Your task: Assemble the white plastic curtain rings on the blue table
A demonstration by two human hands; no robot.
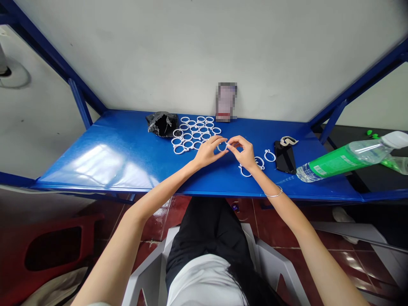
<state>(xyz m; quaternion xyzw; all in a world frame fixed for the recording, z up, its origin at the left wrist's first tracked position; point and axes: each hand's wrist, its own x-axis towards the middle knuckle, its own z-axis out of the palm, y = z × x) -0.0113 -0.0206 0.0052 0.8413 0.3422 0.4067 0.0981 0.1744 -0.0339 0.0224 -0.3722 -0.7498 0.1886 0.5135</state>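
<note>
A thin white plastic ring (222, 149), shaped like a curtain ring, is pinched between my two hands just above the table. My left hand (208, 153) grips its left side, and the fingertips of my right hand (244, 153) close on its right side. Fingers hide part of it. Left of my hands, several closed white rings (187, 139) lie flat in a cluster, some touching. Beside and partly under my right hand are a few loose white rings; one of them, an open ring (270, 160), has a gap and knobbed ends.
A crumpled black plastic bag (156, 125) sits open behind the cluster. A blurred phone-like object (226, 102) leans on the wall. At right are a black phone (284, 159), a coiled whitish strap (288, 141) and a bottle (341, 163) with a green label. Blue posts frame the blue table (127, 148).
</note>
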